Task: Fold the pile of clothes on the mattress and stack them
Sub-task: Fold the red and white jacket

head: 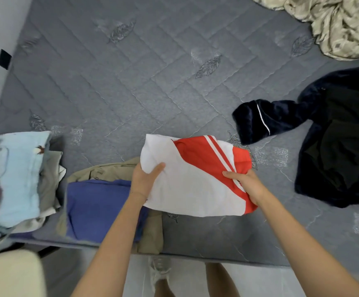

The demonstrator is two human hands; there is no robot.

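The folded white-and-red garment (195,181) is held just over the near edge of the mattress (131,82). Its long axis runs along that edge, with the red, white-striped part toward the right. The left grip (145,179) pinches its left end, thumb on top. The right grip (246,183) pinches the red end. To its left a folded blue garment (97,206) lies on a khaki garment (150,230). A dark navy garment (335,146) sprawls at the right edge.

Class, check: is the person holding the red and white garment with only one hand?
No, the left hand grips the white edge of the red and white garment and the right hand grips its red side.
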